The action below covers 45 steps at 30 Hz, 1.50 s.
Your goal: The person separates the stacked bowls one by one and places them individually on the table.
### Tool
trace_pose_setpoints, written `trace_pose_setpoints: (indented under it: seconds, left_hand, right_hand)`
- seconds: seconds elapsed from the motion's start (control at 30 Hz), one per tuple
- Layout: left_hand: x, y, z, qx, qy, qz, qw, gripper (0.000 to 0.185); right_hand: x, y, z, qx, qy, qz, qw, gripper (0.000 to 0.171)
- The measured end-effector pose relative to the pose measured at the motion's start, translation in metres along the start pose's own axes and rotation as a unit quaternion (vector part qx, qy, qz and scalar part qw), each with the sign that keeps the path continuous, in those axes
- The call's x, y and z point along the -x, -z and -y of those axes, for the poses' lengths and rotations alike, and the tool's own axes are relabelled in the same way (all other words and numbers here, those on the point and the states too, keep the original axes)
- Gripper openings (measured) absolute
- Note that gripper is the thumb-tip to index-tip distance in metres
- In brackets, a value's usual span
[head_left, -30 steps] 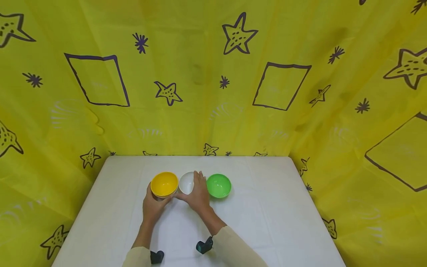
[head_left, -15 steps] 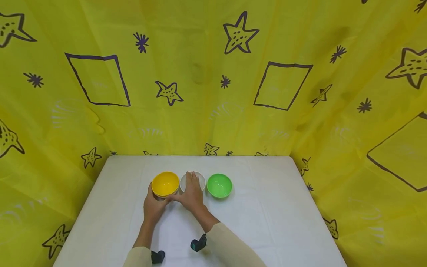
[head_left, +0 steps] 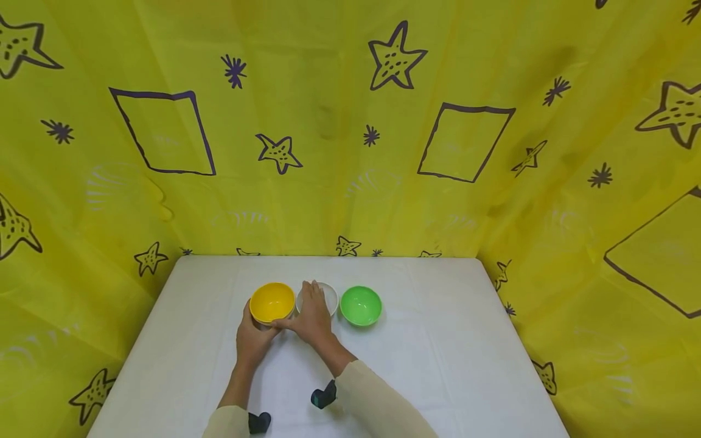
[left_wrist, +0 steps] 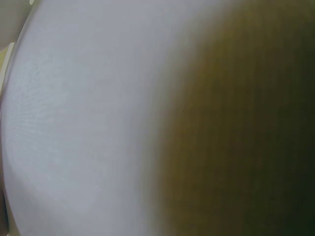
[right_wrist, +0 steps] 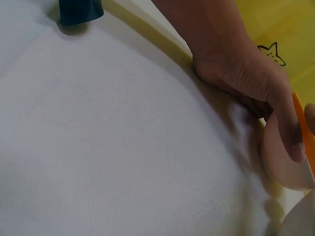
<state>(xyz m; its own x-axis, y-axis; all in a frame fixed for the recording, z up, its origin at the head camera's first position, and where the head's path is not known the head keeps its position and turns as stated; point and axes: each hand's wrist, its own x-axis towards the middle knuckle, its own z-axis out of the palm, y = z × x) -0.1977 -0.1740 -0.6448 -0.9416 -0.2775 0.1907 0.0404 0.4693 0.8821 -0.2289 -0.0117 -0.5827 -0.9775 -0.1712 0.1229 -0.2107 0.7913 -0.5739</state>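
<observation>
The left hand (head_left: pixel 253 339) had its fingers curled round the near wall of a round yellow plastic bowl (head_left: pixel 272 302) — in the right wrist view its thumb (right_wrist: pixel 290 132) pressed the bowl's side. The right hand (head_left: pixel 312 316) lay with straight fingers over a small white bowl (head_left: pixel 328 295), covering most of it, just below the frame's centre. A green plastic bowl (head_left: pixel 361 305) stood just right of that, all three in a row on the white table (head_left: pixel 438 353) — yellow star-printed cloth (head_left: pixel 350 121) filled the frame above.
</observation>
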Motion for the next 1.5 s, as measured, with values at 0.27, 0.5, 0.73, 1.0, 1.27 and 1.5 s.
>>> trace_pose_setpoints:
  seconds: [0.27,0.5,0.73,1.0,1.27,1.5]
  left_hand:
    - [0.0,0.0,0.003,0.009,-0.012,0.002,0.9999,0.099]
    - [-0.002,0.0,0.003,0.013,-0.016,0.0,0.9998,0.1]
    - [0.0,-0.001,0.0,0.016,-0.011,0.008,0.9998,0.099]
    - [0.0,-0.002,0.002,0.015,-0.025,-0.006,0.9996,0.097]
    - [0.0,0.0,0.001,0.021,-0.034,-0.006,0.9992,0.097]
    - [0.001,0.001,0.001,0.018,-0.034,-0.009,0.9992,0.096]
  right_hand:
    - [-0.004,-0.001,0.003,0.022,0.025,0.01,0.999,0.122]
    - [-0.01,-0.005,0.005,0.038,0.046,0.013,0.998,0.115]
    - [-0.009,-0.01,0.007,0.026,0.062,0.026,0.997,0.1]
    - [-0.009,-0.007,0.013,0.026,0.069,0.03,0.997,0.099]
    - [-0.011,-0.008,0.015,0.029,0.07,0.041,0.996,0.099]
    - [-0.011,-0.008,0.014,0.013,0.064,0.046,0.997,0.099]
